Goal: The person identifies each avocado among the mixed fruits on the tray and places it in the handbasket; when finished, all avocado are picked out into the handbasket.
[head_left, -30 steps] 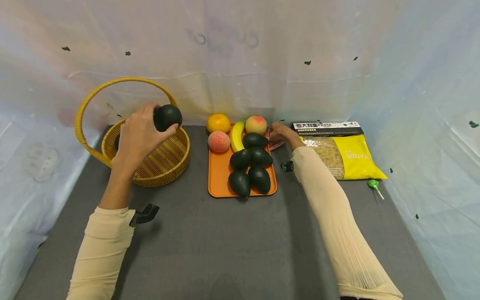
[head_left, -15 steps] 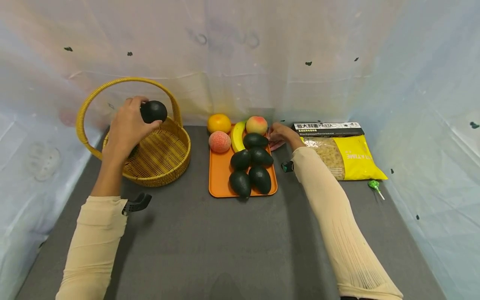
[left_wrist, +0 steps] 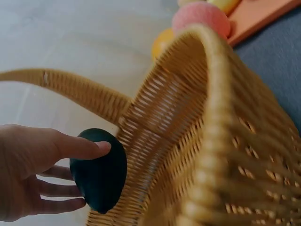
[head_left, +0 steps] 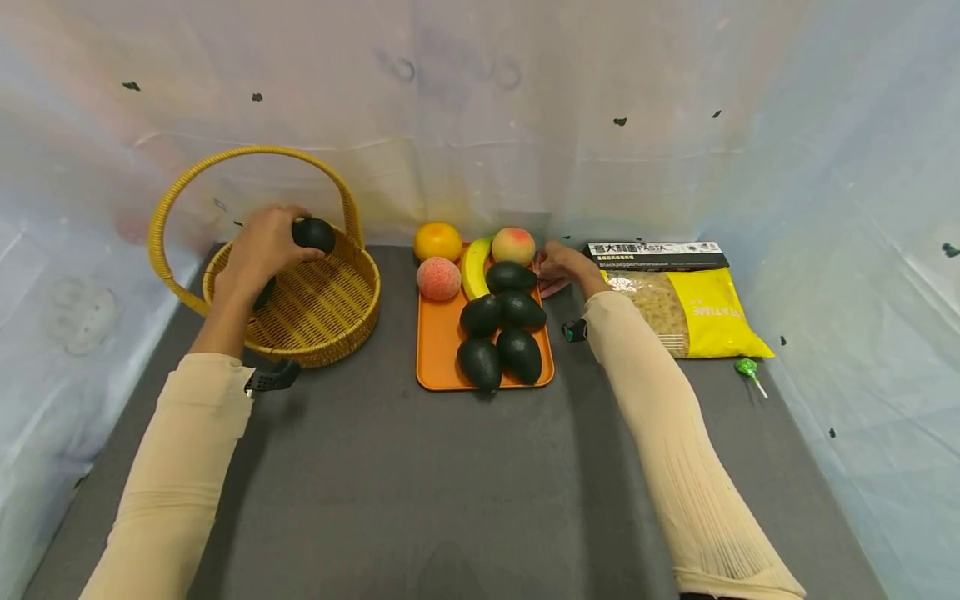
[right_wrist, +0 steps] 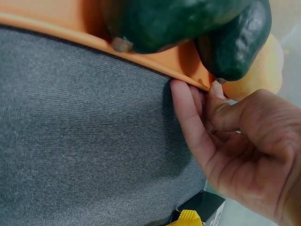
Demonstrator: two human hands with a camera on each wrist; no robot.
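My left hand (head_left: 262,246) grips a dark green avocado (head_left: 313,236) between thumb and fingers, inside the mouth of the yellow wicker basket (head_left: 352,346), under its arched handle. Another dark avocado (head_left: 265,294) lies in the basket, partly hidden by my left wrist. The left wrist view has the held avocado (left_wrist: 99,172) beside the woven wall. My right hand (right_wrist: 249,146) pinches the rim of the orange tray (right_wrist: 146,61), thumb above and fingertips at its underside. On that tray (head_left: 438,358) lie several avocados (head_left: 519,356), a banana (head_left: 475,268) and a peach (head_left: 513,247).
At the tray's left back are an orange (head_left: 438,242) and a pinkish-red round fruit (head_left: 439,278). Right of my right hand lie a black pasta box (head_left: 656,257), a yellow pasta bag (head_left: 712,312) and a green lollipop (head_left: 746,367). A pale sheet (head_left: 480,108) hangs behind the table.
My left hand has carried the avocado leftward over the basket, then lowered it into the basket's mouth. The right hand stays at the tray's edge.
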